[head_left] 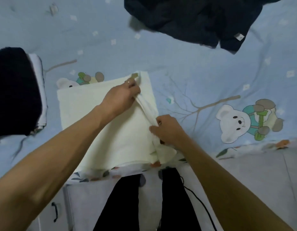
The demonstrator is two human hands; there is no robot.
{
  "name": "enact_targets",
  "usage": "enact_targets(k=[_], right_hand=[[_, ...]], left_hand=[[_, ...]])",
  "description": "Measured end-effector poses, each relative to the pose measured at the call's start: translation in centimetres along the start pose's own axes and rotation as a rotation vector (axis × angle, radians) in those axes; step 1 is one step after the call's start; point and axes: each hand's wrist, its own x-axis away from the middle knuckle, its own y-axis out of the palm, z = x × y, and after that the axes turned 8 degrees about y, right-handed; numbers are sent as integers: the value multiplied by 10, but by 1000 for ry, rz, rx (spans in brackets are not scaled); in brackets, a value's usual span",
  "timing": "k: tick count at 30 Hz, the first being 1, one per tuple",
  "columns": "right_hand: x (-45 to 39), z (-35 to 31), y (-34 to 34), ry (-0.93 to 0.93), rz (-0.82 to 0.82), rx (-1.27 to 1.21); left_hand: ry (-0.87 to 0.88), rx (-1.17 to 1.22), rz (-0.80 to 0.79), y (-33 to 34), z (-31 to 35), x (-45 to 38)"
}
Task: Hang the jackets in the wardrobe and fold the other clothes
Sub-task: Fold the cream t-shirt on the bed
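The cream shirt (97, 114) lies on the bed (177, 67), partly folded. The left hand (121, 95) and right hand (166, 129) both pinch a ridge of its cloth along the right side. A folded pile (24, 90) sits at the left, so some clothes look done. A dark heap (191, 19) farther back still waits.

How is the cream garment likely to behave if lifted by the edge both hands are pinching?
Probably floppy: the cream garment bunches into a soft ridge between the left hand and right hand. Likely light, since it lies thin and flat on the bedsheet. Its fold would probably fall open unless supported.
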Motion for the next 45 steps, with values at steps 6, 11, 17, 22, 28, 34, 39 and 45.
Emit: enact_targets(k=[6,11,17,22,28,34,39,45], right_hand=[[3,-94,119,-64,-63,11],[-6,-136,192,-42,-16,-22],[-12,-151,243,-14,76,47],[-9,-159,261,-52,135,79],[-5,-164,262,-21,-75,60],[-1,-148,227,-73,-99,77],[-8,-121,189,-286,87,392],[-8,-85,148,-609,238,768]], left_hand=[[-120,29,146,3,-89,116],[-188,55,162,24,-148,160],[-216,179,298,48,-188,186],[-233,243,393,54,-203,202],[-325,280,317,63,-198,216],[217,-16,239,68,-168,245],[186,-29,208,74,-166,284],[184,-45,84,85,-153,297]])
